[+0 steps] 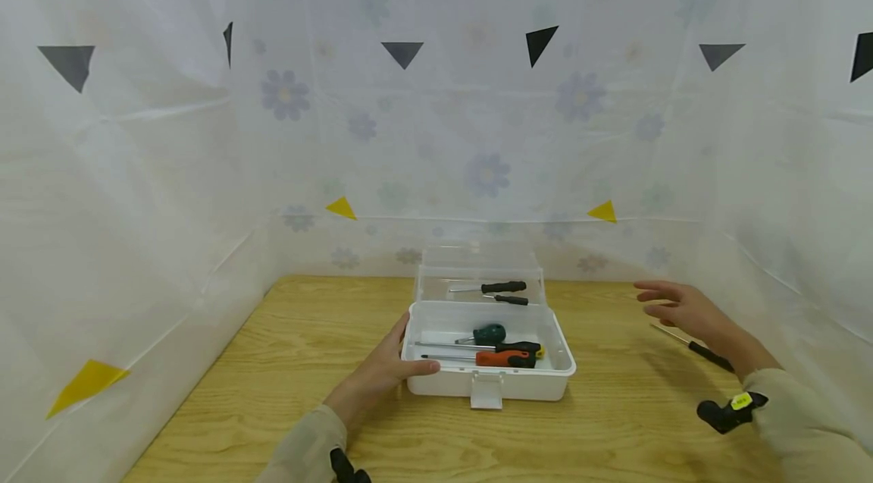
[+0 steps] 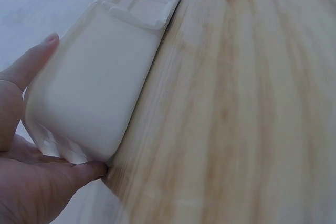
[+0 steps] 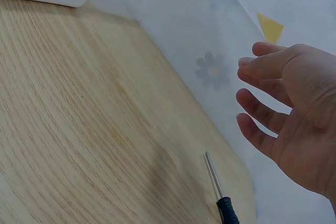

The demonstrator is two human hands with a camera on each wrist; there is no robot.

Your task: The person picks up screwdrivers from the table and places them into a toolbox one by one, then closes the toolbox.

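screwdriver (image 3: 220,195) handle cut off, box (image 2: 94,93) interior hidden

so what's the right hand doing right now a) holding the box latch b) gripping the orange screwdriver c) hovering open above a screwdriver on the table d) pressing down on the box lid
c: the right hand hangs with relaxed fingers, holding nothing, just above the black-handled screwdriver lying on the table, while the left hand grips the left end of the open white box.
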